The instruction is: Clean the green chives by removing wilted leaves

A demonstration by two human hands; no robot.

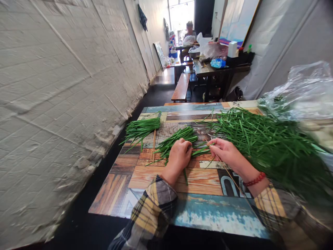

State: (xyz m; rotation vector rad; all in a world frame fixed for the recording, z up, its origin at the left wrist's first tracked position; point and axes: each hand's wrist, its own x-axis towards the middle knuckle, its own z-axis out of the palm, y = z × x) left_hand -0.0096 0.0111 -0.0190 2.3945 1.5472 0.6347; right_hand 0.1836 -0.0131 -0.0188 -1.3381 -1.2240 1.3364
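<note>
My left hand [180, 155] is closed over garlic chives at the near side of a small bunch [177, 139]; its fingertips are partly hidden. A few green blades stretch from it toward my right hand. My right hand [223, 150] pinches a thin bamboo skewer [230, 173], whose long end slants down toward my right sleeve. Further left lies a neat bunch of garlic chives [144, 127], resting across the ends of several bamboo skewers [154, 146]. A large loose heap of chives [255, 135] spreads beside my right arm.
The patterned wooden table [166, 177] has a clear plastic bag [301, 93] at its right. A whitish wall [65, 104] runs along the left. Beyond stand a bench [181, 86], a dark table [208, 71] with bags and boxes, and a person [189, 29] at the back.
</note>
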